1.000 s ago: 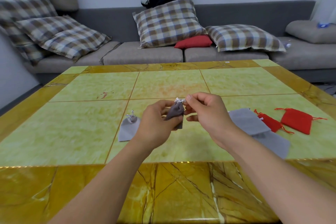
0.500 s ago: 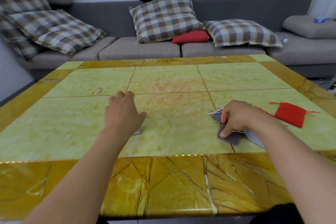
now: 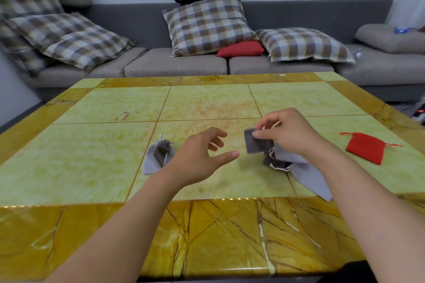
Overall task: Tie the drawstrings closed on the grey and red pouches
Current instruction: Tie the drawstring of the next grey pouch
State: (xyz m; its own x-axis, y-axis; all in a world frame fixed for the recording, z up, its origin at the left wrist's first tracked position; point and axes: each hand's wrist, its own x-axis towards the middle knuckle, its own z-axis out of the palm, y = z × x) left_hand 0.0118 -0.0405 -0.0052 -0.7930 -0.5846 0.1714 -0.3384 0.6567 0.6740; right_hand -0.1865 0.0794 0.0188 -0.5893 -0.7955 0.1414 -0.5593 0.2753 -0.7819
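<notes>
My right hand (image 3: 289, 133) pinches a dark grey pouch (image 3: 256, 143) by its top edge, lifted just above the desk (image 3: 103, 163), right of centre. My left hand (image 3: 202, 156) hangs wide, fingers relaxed, holding nothing, beside it. Two tied pouches (image 3: 159, 155) lie to the left; loose grey ones (image 3: 305, 171) sit under my right wrist; a red pouch (image 3: 365, 148) lies far right. Recommended: left hand takes one cord end, right the other, pull evenly, then knot snug against the mouth.

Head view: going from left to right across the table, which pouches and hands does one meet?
Tied grey pouches → left hand → dark grey pouch pinched by the right hand → red pouch.
</notes>
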